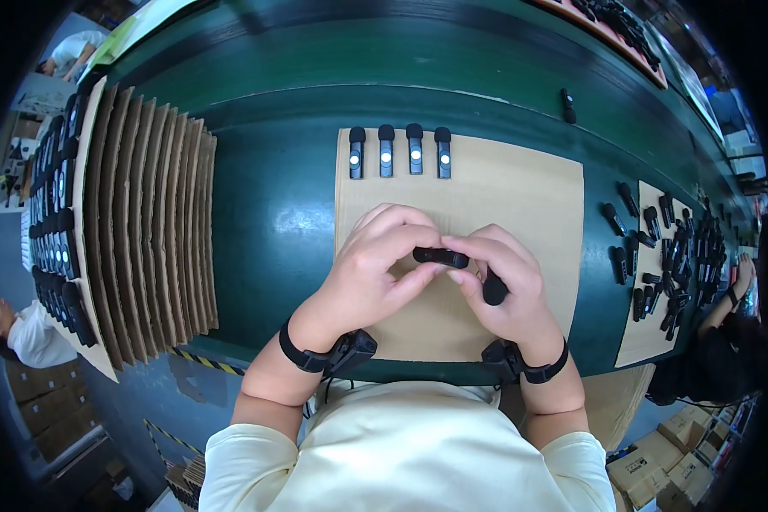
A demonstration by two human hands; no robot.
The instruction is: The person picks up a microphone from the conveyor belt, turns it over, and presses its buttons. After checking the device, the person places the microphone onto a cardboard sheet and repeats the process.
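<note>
Black device (430, 255), tan cardboard (520, 205), green table (273, 196)

The left hand (382, 260) and right hand (510, 282) pinch a black piece (440, 257), perhaps a microphone part, above a cardboard sheet (520, 188).

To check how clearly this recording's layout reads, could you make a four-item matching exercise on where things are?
1. Small black piece
2. Row of four lit black devices
3. Stack of cardboard pieces
4. Lone black device

A. Left of the picture
B. On the green tabletop, beyond the flat cardboard sheet
C. Between the left hand and right hand
D. Along the flat cardboard sheet's far edge

Pairs: 1-C, 2-D, 3-A, 4-B
</note>
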